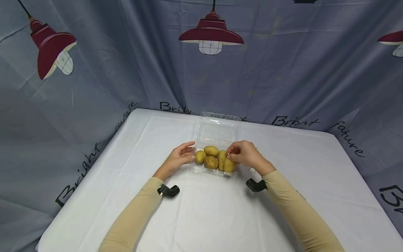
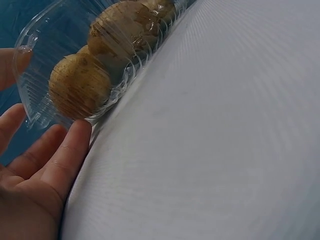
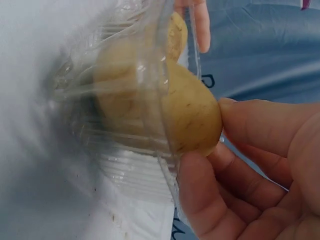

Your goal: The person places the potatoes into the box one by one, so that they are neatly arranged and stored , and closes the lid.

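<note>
Several potatoes [image 1: 211, 162] lie in a clear plastic clamshell container [image 1: 214, 171], its lid [image 1: 217, 128] raised at the back. My right hand [image 1: 247, 154] is at the container's right end, thumb and fingertips against the potato [image 3: 192, 112] there. That potato bulges above the rim in the right wrist view. At the left end, my left hand [image 1: 177, 159] has its fingers loosely extended beside the container wall. In the left wrist view, one fingertip [image 2: 80, 131] is right at the container's lower edge, near a round potato [image 2: 80, 85].
A white cloth covers the table [image 1: 207, 210]. Behind it hangs a grey-blue curtain [image 1: 151, 63] printed with red lamps and lettering. Each wrist carries a small black camera, one on the left [image 1: 169, 190] and one on the right [image 1: 256, 185].
</note>
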